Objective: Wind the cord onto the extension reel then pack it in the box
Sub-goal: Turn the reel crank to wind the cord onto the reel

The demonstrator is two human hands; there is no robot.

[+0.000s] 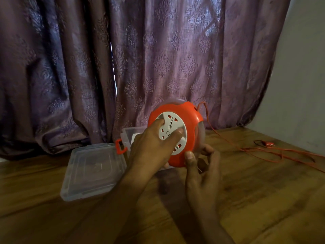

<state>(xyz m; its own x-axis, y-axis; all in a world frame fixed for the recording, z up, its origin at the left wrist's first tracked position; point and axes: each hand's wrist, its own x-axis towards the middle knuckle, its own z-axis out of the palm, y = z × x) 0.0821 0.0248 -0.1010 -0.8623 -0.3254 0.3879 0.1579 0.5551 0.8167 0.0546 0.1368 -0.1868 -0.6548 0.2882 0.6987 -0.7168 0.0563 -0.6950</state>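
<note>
The red extension reel [189, 118] with its white socket disc [169, 127] is held tilted above the wooden surface. My left hand [149, 147] lies across the disc, two straight fingertips pressing on it. My right hand [200, 166] grips the reel's lower right edge, thumb on the red rim and fingers curled behind. The thin red cord [228, 140] leaves the reel's top right and trails in loops over the wood to the right, ending at the plug [267, 143]. The clear plastic box [130, 136] stands open behind my left hand, its lid [95, 171] lying flat to the left.
A red latch [120, 147] sits at the joint between box and lid. A purple patterned curtain [140, 59] hangs close behind the box. A pale wall [302, 85] bounds the right side. The wooden surface [255, 199] stretches forward and right.
</note>
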